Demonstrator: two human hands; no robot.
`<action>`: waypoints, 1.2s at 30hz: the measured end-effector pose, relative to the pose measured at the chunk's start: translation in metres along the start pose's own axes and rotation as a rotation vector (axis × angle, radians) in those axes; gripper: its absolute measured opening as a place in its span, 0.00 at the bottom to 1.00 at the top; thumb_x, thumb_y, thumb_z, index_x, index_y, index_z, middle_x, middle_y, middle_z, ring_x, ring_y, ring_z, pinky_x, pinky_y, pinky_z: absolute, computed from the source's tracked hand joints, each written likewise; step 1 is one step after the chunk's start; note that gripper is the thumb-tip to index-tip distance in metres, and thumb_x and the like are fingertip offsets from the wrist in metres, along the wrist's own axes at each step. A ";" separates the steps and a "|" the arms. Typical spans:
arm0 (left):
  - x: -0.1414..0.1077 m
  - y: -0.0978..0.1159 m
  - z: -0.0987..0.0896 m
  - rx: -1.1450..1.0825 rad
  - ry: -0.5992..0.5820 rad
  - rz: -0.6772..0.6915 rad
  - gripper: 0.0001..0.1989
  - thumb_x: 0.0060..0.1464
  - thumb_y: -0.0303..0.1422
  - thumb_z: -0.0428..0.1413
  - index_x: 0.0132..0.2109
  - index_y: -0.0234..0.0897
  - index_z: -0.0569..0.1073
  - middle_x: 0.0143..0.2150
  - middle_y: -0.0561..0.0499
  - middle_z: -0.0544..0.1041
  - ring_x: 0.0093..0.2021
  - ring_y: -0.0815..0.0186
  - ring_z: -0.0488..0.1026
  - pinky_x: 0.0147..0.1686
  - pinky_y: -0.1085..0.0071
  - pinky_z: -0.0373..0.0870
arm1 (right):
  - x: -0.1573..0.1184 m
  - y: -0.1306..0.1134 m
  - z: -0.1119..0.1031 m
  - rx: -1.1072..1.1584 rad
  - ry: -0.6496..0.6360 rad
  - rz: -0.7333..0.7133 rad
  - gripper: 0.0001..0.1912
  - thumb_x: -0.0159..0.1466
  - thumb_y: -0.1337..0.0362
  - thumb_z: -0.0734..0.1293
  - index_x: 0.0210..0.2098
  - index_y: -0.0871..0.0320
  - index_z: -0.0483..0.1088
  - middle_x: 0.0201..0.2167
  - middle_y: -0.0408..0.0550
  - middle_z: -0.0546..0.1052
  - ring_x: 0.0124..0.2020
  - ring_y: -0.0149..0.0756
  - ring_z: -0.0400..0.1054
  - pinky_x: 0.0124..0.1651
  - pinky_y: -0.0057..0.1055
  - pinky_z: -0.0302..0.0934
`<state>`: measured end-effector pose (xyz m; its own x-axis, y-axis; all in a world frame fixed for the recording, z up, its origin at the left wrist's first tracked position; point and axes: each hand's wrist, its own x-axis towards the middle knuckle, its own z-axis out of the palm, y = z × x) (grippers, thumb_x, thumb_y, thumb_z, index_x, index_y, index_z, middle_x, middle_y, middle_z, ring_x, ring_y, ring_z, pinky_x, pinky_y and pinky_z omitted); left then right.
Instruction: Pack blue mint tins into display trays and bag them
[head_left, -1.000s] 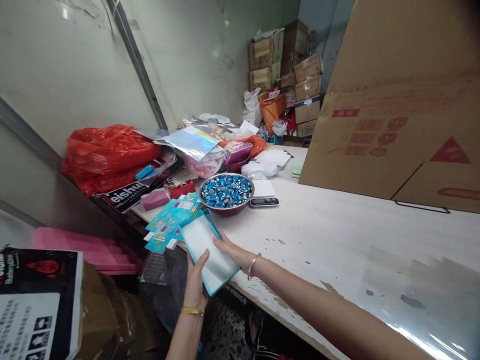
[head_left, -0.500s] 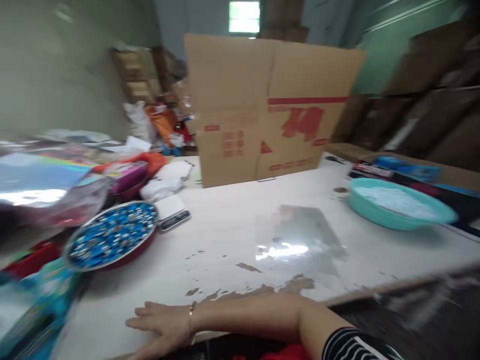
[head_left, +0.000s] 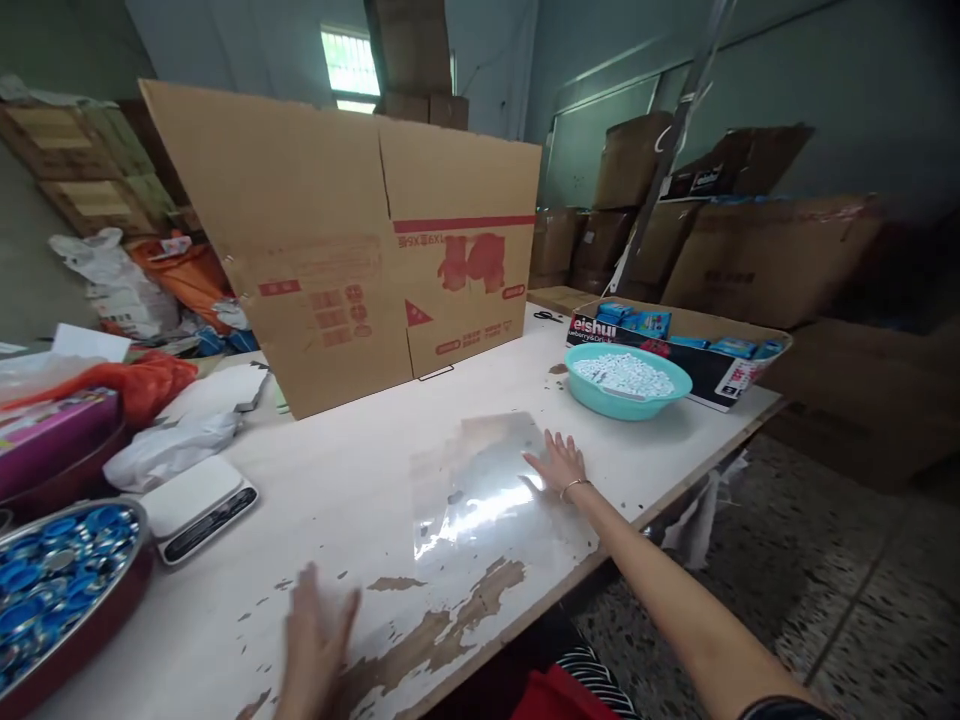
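My right hand [head_left: 560,466], with a bracelet at the wrist, lies with its fingers spread on the right edge of some clear plastic film [head_left: 480,490]. The film rests flat on the white table and reflects the light; whether it is one sheet or several I cannot tell. Low in the view, my left hand [head_left: 316,645] is smeared by motion above the worn front of the table, thumb apart from the fingers and nothing seen in it.
A teal basin [head_left: 628,400] of small white pieces stands right, before an open box [head_left: 727,385] of blue packets. Behind the film rises a large carton [head_left: 337,260]. At left are a white scale [head_left: 199,505] and a red-rimmed bowl [head_left: 112,625] of blue-and-silver pieces. Scissors [head_left: 547,316] lie farther back.
The view has turned right. My right hand has gone from the table's left front over to the plastic film. My left hand has come into view.
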<state>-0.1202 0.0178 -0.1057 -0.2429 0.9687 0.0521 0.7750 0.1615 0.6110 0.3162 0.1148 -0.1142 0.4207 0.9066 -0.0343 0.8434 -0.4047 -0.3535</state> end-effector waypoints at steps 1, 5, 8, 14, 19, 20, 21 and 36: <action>0.001 0.018 0.019 0.035 -0.042 0.020 0.36 0.57 0.47 0.48 0.66 0.33 0.50 0.68 0.38 0.52 0.68 0.49 0.45 0.65 0.51 0.47 | 0.000 0.004 0.005 -0.024 -0.042 -0.002 0.46 0.61 0.39 0.56 0.67 0.63 0.43 0.68 0.60 0.44 0.68 0.55 0.31 0.66 0.51 0.32; 0.013 0.099 0.092 0.122 -0.138 0.051 0.40 0.56 0.46 0.47 0.66 0.20 0.47 0.68 0.28 0.46 0.68 0.43 0.34 0.65 0.49 0.36 | -0.034 -0.015 0.041 0.022 -0.024 -0.160 0.45 0.61 0.38 0.54 0.66 0.64 0.48 0.68 0.63 0.43 0.68 0.57 0.29 0.65 0.53 0.29; 0.021 0.146 0.123 0.051 -0.236 0.088 0.38 0.56 0.41 0.48 0.65 0.19 0.48 0.68 0.29 0.46 0.69 0.47 0.34 0.65 0.51 0.36 | -0.065 -0.034 0.056 0.166 -0.036 -0.308 0.40 0.64 0.42 0.53 0.65 0.64 0.50 0.67 0.62 0.48 0.68 0.56 0.31 0.65 0.52 0.33; 0.048 0.163 0.113 -0.142 -0.333 0.196 0.33 0.53 0.39 0.52 0.64 0.31 0.56 0.68 0.41 0.54 0.68 0.59 0.49 0.65 0.65 0.46 | -0.050 0.008 0.023 0.390 0.022 -0.259 0.39 0.65 0.44 0.52 0.65 0.64 0.49 0.68 0.61 0.47 0.68 0.47 0.39 0.64 0.45 0.44; 0.066 0.150 0.101 0.109 -0.105 -0.071 0.39 0.55 0.44 0.49 0.64 0.18 0.50 0.67 0.27 0.50 0.68 0.45 0.41 0.64 0.50 0.43 | -0.025 0.041 0.007 0.240 -0.007 -0.181 0.46 0.61 0.38 0.55 0.66 0.65 0.46 0.68 0.61 0.45 0.69 0.52 0.32 0.66 0.50 0.31; 0.064 0.154 0.107 0.124 -0.121 -0.047 0.40 0.54 0.45 0.49 0.64 0.17 0.50 0.67 0.27 0.49 0.68 0.44 0.39 0.64 0.50 0.41 | -0.025 0.040 0.009 0.218 -0.029 -0.197 0.47 0.60 0.37 0.55 0.66 0.65 0.47 0.68 0.62 0.44 0.69 0.52 0.31 0.67 0.49 0.30; 0.061 0.161 0.115 0.130 -0.150 -0.001 0.40 0.54 0.44 0.50 0.64 0.17 0.50 0.67 0.27 0.48 0.69 0.45 0.38 0.65 0.52 0.39 | -0.026 0.038 0.011 0.205 -0.038 -0.216 0.48 0.60 0.36 0.54 0.66 0.66 0.47 0.68 0.62 0.44 0.69 0.52 0.31 0.67 0.49 0.30; 0.121 0.220 0.139 0.139 -0.284 0.039 0.29 0.38 0.53 0.57 0.40 0.33 0.71 0.50 0.32 0.74 0.54 0.41 0.69 0.46 0.54 0.68 | -0.032 0.040 0.001 0.384 0.042 -0.278 0.39 0.60 0.53 0.65 0.65 0.64 0.52 0.67 0.60 0.48 0.68 0.50 0.36 0.67 0.51 0.38</action>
<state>0.1013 0.1967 -0.0746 -0.0540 0.9854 -0.1612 0.8575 0.1285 0.4981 0.3362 0.0693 -0.1279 0.2169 0.9653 0.1457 0.7447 -0.0671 -0.6640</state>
